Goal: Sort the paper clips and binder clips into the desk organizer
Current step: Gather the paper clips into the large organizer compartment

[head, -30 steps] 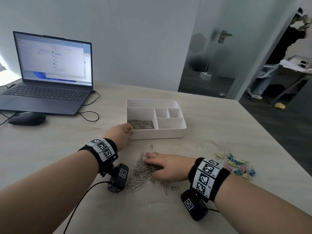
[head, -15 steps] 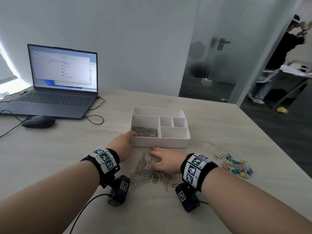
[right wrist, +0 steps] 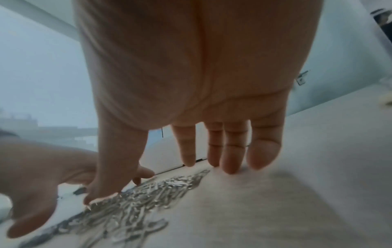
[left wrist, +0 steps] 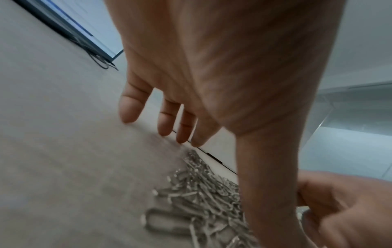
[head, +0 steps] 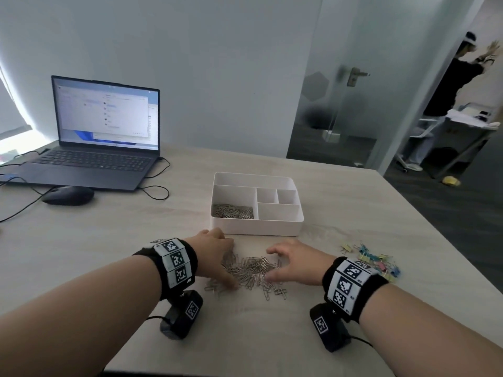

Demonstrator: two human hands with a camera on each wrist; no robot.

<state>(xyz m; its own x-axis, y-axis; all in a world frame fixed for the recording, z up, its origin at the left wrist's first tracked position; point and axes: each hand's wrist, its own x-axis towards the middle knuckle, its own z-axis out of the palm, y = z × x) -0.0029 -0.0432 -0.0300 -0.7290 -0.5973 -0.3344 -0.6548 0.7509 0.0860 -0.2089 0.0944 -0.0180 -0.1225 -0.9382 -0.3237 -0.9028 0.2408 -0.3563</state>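
On the pale wood-grain desk [head: 109, 240], we see the loose heap of silver wire paper clips [head: 251, 269] stretching left to right between the left hand [head: 213, 257] and right hand [head: 295, 263], both spread, gripping nothing; the white compartmented plastic desk organizer [head: 257, 229] lies just beyond, equally near both.

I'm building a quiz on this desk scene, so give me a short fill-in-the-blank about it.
1. The organizer already holds paper clips in its ____ compartment.
2. Both hands, left hand and right hand, flank the pile of ____ clips.
3. The colored binder clips lie to the pile's ____.

Missing: front-left; paper; right
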